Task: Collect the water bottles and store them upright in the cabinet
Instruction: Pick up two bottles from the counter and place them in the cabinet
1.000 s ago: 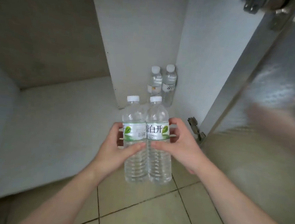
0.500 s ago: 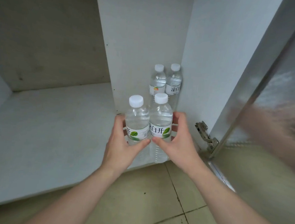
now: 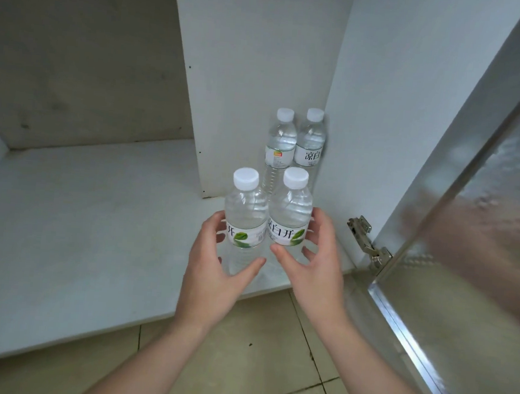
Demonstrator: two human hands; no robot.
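Observation:
Two clear water bottles with white caps and green-leaf labels stand upright side by side on the cabinet floor (image 3: 79, 229), near its front edge. My left hand (image 3: 212, 271) curls round the left bottle (image 3: 245, 214), thumb across its lower front. My right hand (image 3: 315, 272) curls round the right bottle (image 3: 289, 211), with a small gap at the palm. Two more bottles (image 3: 281, 142) (image 3: 311, 141) stand upright just behind, in the back right corner.
A white divider panel (image 3: 247, 71) rises left of the back bottles. The open cabinet door (image 3: 466, 244), shiny and reflective, hangs at the right on a metal hinge (image 3: 368, 245). Beige floor tiles (image 3: 256, 352) lie below the shelf edge.
Both hands carried the two bottles forward from above the tiles into the cabinet and set them down on its floor. My grip has loosened.

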